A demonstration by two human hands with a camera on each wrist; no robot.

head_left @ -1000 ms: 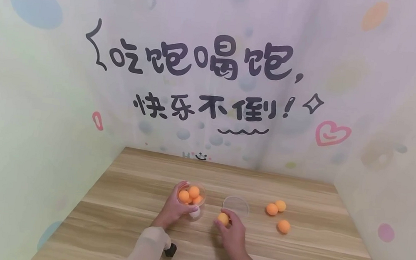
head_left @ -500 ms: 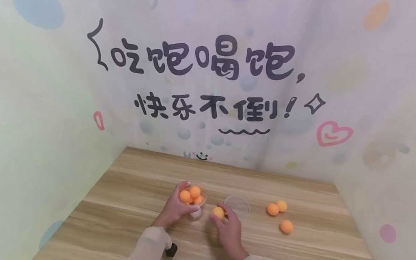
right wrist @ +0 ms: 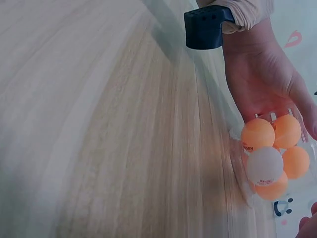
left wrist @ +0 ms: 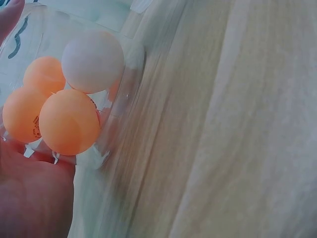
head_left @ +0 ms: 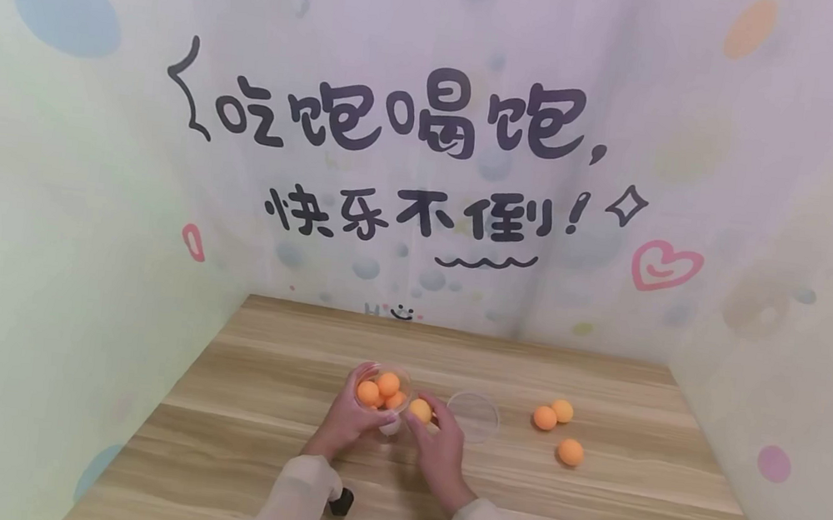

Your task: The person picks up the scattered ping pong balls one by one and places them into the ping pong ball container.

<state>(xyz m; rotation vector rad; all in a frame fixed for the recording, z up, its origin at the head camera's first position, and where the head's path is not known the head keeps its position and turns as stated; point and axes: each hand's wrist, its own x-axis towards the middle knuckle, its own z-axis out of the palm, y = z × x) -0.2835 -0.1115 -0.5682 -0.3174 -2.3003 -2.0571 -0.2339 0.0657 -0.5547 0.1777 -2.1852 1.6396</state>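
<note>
My left hand (head_left: 346,422) grips a clear plastic jar (left wrist: 132,91) at its left side. Inside lie several orange ping-pong balls (left wrist: 69,122) and one white ball (left wrist: 93,61). Just right of the jar's mouth, an orange ping-pong ball (head_left: 420,412) is pinched between the thumb and fingers of my right hand (head_left: 441,457). In the right wrist view the left palm (right wrist: 262,74) lies against the jar, while only a bit of the right hand (right wrist: 308,225) shows at the corner and its ball is out of sight.
A clear round lid (head_left: 475,417) lies flat on the wooden table (head_left: 625,514), right of my right hand. Farther right are two touching orange balls (head_left: 545,418) and a separate one (head_left: 570,452). A printed curtain (head_left: 415,277) stands behind the table.
My right hand has moved left and slightly away from me with its orange ball, from in front of the lid to beside the jar. The left hand and jar have stayed in place.
</note>
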